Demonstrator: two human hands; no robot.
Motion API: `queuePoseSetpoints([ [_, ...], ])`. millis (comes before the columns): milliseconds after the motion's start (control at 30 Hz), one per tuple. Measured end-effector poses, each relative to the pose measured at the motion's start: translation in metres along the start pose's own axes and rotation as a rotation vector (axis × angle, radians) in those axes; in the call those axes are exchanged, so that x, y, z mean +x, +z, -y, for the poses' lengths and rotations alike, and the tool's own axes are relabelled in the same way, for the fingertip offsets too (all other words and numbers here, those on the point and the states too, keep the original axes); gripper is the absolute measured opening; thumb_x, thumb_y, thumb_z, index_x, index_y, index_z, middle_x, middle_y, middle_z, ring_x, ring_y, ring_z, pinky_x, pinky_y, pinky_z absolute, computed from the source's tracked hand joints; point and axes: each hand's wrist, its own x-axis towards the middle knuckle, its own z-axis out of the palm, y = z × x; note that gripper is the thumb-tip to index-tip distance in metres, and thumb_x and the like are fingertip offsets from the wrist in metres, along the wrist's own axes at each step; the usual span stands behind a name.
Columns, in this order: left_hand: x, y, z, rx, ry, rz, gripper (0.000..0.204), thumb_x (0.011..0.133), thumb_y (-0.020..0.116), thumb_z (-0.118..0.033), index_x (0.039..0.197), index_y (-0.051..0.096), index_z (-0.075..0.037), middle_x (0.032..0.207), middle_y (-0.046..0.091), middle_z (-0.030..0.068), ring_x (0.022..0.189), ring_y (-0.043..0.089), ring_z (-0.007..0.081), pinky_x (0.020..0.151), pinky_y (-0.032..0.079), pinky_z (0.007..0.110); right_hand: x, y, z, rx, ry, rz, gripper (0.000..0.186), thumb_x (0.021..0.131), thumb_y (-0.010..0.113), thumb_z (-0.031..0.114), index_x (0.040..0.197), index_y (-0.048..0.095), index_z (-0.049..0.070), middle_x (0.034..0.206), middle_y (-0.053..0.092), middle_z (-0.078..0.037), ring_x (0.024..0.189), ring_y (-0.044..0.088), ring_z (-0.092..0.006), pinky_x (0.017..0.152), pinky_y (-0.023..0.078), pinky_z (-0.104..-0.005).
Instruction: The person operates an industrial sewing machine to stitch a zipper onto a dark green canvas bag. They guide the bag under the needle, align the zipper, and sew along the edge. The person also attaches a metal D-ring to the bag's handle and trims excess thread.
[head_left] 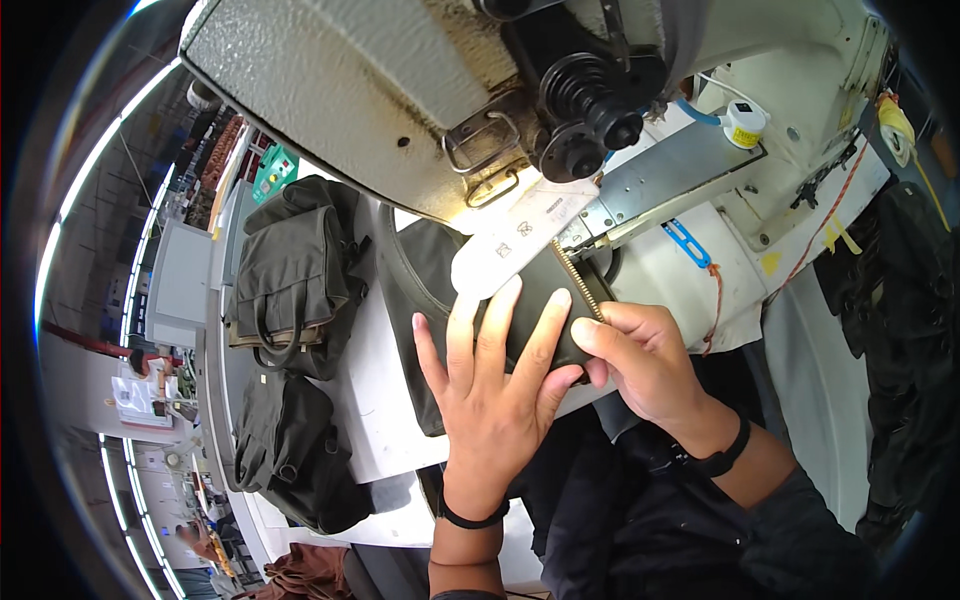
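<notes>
A dark olive bag piece (428, 262) lies on the white table under the head of a sewing machine (330, 110). Along its right edge runs a zipper (578, 278) with brass-coloured teeth, reaching up to the machine's needle area. My left hand (495, 390) rests flat on the piece, fingers spread, fingertips just below a white rounded plate (515, 240). My right hand (645, 360) pinches the near end of the zipper edge between thumb and fingers. The needle itself cannot be made out.
Dark olive bags (290, 270) are stacked at the left of the table. A blue plastic tool (686, 243) on an orange cord lies right of the machine bed. Dark fabric (910, 330) hangs at far right; brown cloth (308, 572) sits at lower left.
</notes>
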Motion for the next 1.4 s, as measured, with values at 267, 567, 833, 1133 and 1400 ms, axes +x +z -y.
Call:
queuePoseSetpoints([
  [267,0.018,0.011,0.019,-0.028,0.012,-0.041,0.056,0.097,0.067,-0.055,0.144,0.069,-0.024,0.142,0.061,0.0098,0.145,0.047,0.034,0.127,0.018,0.065,0.027,0.004,-0.001,-0.01,0.001,-0.013,0.035,0.108,0.063,0.022,0.076,0.061,0.008,0.067,0.059,0.003,0.062,0.048,-0.0017,0.057,0.037,-0.0229],
  [567,0.032,0.034,0.039,-0.077,-0.01,-0.177,0.054,0.09,0.077,-0.049,0.127,0.072,-0.011,0.14,0.067,0.0079,0.147,0.049,0.0322,0.126,0.022,0.062,0.051,0.015,0.007,-0.179,-0.084,-0.129,0.035,0.104,0.066,0.018,0.072,0.066,0.005,0.065,0.061,0.002,0.06,0.05,-0.0034,0.057,0.038,-0.0238],
  [833,0.022,0.053,0.02,-0.435,0.022,-0.465,0.04,0.085,0.082,-0.012,0.122,0.067,-0.004,0.125,0.07,0.0141,0.12,0.067,0.0353,0.109,0.049,0.051,0.05,0.021,0.018,-0.302,-0.06,-0.137,0.03,0.106,0.064,0.016,0.079,0.07,0.004,0.068,0.062,0.001,0.066,0.053,-0.0053,0.066,0.04,-0.023],
  [1133,0.029,0.058,0.013,-0.403,-0.002,-0.556,0.034,0.08,0.08,-0.006,0.113,0.069,-0.008,0.12,0.073,0.008,0.114,0.069,0.0294,0.103,0.05,0.046,0.039,-0.004,0.039,-0.556,-0.108,-0.018,0.025,0.108,0.06,0.018,0.094,0.073,0.001,0.082,0.068,-0.002,0.074,0.06,-0.008,0.075,0.049,-0.0242],
  [1400,0.029,0.062,0.014,-0.346,0.052,-0.579,0.029,0.082,0.078,-0.001,0.11,0.075,-0.009,0.112,0.076,0.0035,0.104,0.07,0.0234,0.095,0.05,0.04,0.04,0.003,0.034,-0.348,-0.028,-0.034,0.02,0.105,0.066,0.017,0.097,0.075,0.001,0.075,0.067,0.001,0.062,0.055,-0.0034,0.057,0.043,-0.0212],
])
